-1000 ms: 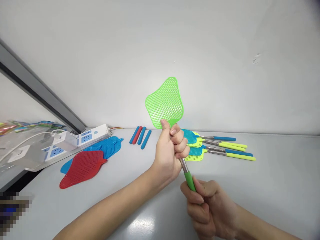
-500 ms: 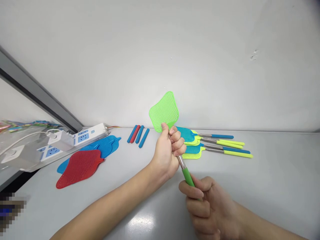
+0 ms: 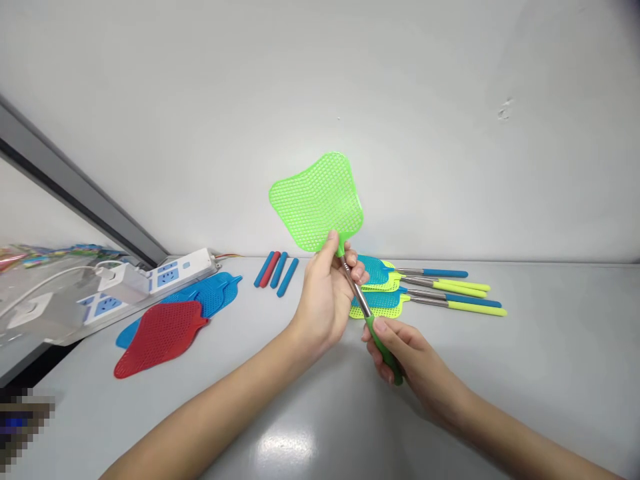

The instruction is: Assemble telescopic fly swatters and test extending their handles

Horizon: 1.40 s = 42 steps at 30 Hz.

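A green fly swatter is held up over the table, its mesh head tilted toward the upper left. My left hand supports it at the neck, thumb against the base of the head and fingers behind the metal rod. Lower down, my right hand is closed around the green grip, with the thumb lying along its upper end. Behind and right of my left hand lie several assembled fly swatters, blue and yellow-green, their handles pointing right.
On the left lie a red swatter head and several blue swatter heads. Blue and red grip sleeves rest near the wall. A power strip with plugged-in adapters runs along the left edge, beside a plastic bag.
My left hand has loosened from a fist and turned, exposing the rod. The swatter head now faces me more fully. My right hand has shifted its hold, showing more of the green grip.
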{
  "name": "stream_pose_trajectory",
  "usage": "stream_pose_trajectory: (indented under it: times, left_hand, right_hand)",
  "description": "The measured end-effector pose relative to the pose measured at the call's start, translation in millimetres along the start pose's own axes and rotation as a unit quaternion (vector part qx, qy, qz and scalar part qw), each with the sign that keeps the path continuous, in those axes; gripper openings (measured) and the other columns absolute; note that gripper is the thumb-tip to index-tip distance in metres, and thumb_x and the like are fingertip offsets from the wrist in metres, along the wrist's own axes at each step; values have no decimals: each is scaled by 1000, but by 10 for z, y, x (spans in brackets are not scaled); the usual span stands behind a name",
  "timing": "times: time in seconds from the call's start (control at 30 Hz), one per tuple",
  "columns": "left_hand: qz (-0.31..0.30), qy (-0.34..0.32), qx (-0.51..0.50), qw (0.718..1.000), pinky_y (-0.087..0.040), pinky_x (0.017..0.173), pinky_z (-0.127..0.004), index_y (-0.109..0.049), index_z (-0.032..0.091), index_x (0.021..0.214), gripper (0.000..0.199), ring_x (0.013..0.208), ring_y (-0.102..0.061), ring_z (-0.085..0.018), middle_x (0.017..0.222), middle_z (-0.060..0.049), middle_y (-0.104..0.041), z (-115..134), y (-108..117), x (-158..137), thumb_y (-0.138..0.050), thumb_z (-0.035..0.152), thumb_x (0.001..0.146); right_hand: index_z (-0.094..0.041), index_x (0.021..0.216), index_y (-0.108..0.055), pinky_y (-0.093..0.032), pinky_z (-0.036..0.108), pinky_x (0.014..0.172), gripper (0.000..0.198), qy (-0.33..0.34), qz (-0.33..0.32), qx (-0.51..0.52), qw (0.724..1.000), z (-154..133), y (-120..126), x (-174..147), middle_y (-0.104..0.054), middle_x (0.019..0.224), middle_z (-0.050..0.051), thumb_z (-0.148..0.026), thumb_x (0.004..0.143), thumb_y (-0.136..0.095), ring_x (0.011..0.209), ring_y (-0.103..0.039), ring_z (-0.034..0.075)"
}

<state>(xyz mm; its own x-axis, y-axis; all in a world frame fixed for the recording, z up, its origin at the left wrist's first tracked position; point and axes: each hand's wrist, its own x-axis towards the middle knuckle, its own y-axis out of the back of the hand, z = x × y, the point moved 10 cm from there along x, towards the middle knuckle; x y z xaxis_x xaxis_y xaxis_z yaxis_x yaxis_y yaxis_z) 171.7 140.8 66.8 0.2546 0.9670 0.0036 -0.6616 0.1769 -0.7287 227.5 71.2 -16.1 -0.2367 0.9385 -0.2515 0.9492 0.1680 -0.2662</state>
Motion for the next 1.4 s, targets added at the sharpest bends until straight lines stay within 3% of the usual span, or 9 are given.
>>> stream_pose_trajectory:
  times: [0.13,0.27,0.37,0.43,0.57,0.8,1.07,1.2,1.4]
  left_hand:
    - [16,81,35,996,-33,46,-19,-42,16,64,20,44,-34,-6,51,5,-32,-201,62,-40,-48,33,73]
    - [66,114,56,990,-25,38,-18,-33,17,54,26,35,-22,-4,44,8,-18,-327,185,-101,-46,27,74]
    - [57,140,50,987,-19,34,-18,-25,17,50,31,32,-14,-3,41,9,-12,-403,176,-102,-45,25,73]
    - [33,155,41,987,-19,33,-17,-24,17,49,32,32,-17,-3,41,8,-17,-434,122,-92,-44,25,73]
    - [14,163,33,986,-19,33,-17,-24,17,50,31,32,-20,-2,43,8,-23,-440,65,-86,-44,25,73]
    - [39,140,23,989,-11,31,-18,-20,18,50,33,31,-12,-3,41,9,-11,-445,136,-103,-44,22,72]
    - [-15,162,-27,986,-11,32,-19,-17,18,49,35,32,-8,-4,41,8,-9,-524,24,-148,-41,21,74]
    - [-28,193,-51,979,-9,31,-19,-16,18,49,35,32,-6,-4,40,8,-8,-554,-24,-164,-40,21,74]
    - [-41,196,-82,976,-12,31,-17,-18,18,50,34,32,-9,-4,41,8,-9,-526,-56,-173,-41,21,74]
  right_hand:
    - [-16,75,-50,-22,20,42,33,-15,-3,-7,1000,114,-13,-1,-40,55,-3,-45,79,-36,42,-34,5]
    - [-16,69,-46,-20,20,42,32,-34,-13,12,999,250,-67,-18,-36,53,-4,-45,78,-37,42,-30,4]
    - [-16,67,-42,-18,20,41,32,-56,-22,50,997,309,-122,-38,-32,53,-6,-46,78,-37,41,-27,4]
    - [-17,68,-41,-18,19,40,33,-62,-21,76,995,303,-142,-50,-30,51,-7,-48,77,-36,39,-24,4]
    - [-17,68,-40,-16,19,39,33,-60,-12,85,994,254,-147,-67,-27,49,-7,-49,77,-35,38,-20,3]
    - [-17,65,-37,-13,18,38,33,-69,0,70,995,282,-136,-92,-25,50,-7,-48,77,-36,40,-17,3]
    - [-17,61,-33,-10,17,35,36,-87,21,65,994,299,-93,-179,-25,48,-8,-50,75,-37,37,-15,2]
    - [-19,62,-33,-7,17,35,35,-167,-20,137,976,343,-180,-249,-21,46,-8,-51,75,-36,35,-12,2]
    - [-18,62,-34,-8,15,34,28,-212,-128,229,941,228,-345,-329,-18,47,-8,-41,77,-38,37,-10,3]
